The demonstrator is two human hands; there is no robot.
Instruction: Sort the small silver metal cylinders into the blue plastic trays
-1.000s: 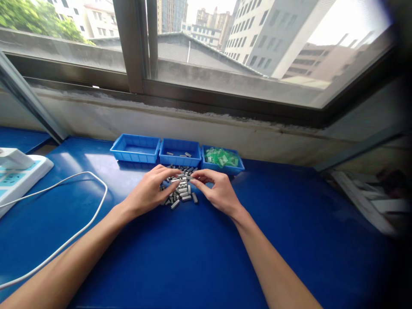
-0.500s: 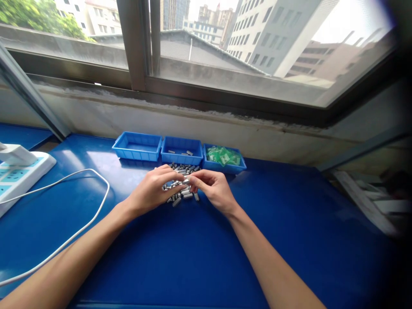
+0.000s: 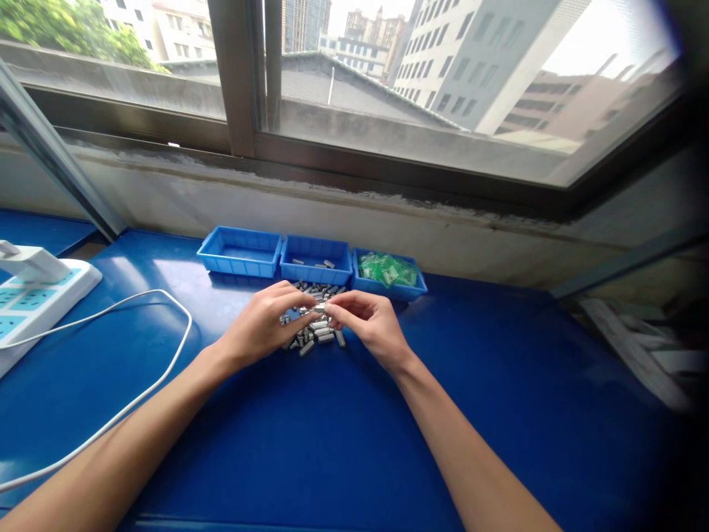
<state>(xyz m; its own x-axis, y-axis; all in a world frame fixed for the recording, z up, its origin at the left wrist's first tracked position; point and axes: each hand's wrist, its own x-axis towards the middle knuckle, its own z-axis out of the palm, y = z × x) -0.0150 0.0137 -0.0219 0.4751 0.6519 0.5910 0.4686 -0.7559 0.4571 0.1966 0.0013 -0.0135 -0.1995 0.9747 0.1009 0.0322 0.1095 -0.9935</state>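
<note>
Over a loose pile of short silvery metal standoffs (image 3: 324,336), my two hands meet fingertip to fingertip. Between them is one small metal standoff (image 3: 320,307), partly covered by the fingers. My left hand (image 3: 266,321) closes thumb and forefinger on its left end. The right end sits in the pinch of my right hand (image 3: 368,325). Part of the pile is hidden behind the hands.
Three blue trays stand in a row behind the pile: a left tray (image 3: 241,267), a middle tray (image 3: 315,273) with a few metal pieces, and a right tray holding green bags (image 3: 388,267). A power strip (image 3: 55,299) and white cable (image 3: 166,377) lie leftward on the blue table (image 3: 343,443).
The hands stay almost in place over the pile, and the standoff between the fingertips has turned slightly. The whole view has shifted a little.
</note>
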